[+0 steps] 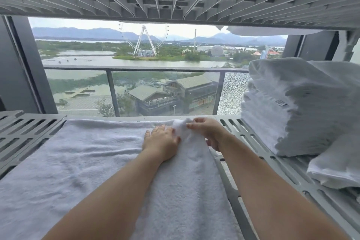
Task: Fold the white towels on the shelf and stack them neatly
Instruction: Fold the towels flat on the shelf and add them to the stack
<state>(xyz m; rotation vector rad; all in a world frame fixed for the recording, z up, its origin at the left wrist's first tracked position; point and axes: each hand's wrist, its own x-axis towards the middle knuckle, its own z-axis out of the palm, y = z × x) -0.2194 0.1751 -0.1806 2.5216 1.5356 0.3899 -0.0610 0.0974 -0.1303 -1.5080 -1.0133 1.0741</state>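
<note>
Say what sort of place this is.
Likely a high-rise hotel's linen shelving: grey slatted plastic shelf, stack of folded white towels, glass-railed balcony overlooking a white Ferris wheel.

Your towel (78,161) runs out of view at the bottom and left edges, so its near end cannot be checked. It covers the shelf (253,142) beneath your left hand (161,142). Its raised corner hides part of your right hand (206,132). Right of that hand, the stack of folded towels (302,107) is cut by the right edge. Its label (281,102) is too small to read.
</note>
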